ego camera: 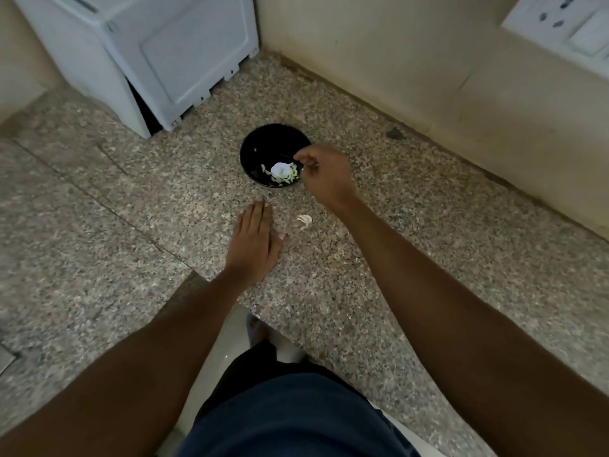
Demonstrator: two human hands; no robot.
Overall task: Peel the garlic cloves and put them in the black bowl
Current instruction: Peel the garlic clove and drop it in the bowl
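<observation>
Nearest to me, my left hand (253, 240) lay flat on the counter (412, 258), fingers straight and together, with peel scraps (304, 220) just beside it. Farther, my right hand (324, 174) hung over the black bowl (263, 143) rim, fingertips pinched; whether on a clove, I could not tell. The peeled cloves (281, 174) lay inside, and a release too near the rim could drop one outside.

white appliance (171, 57), wall switchboard (566, 24), speckled granite counter (99, 192)

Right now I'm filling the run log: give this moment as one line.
right hand over round black bowl | pale peeled cloves inside | left hand flat on speckled granite counter
</observation>
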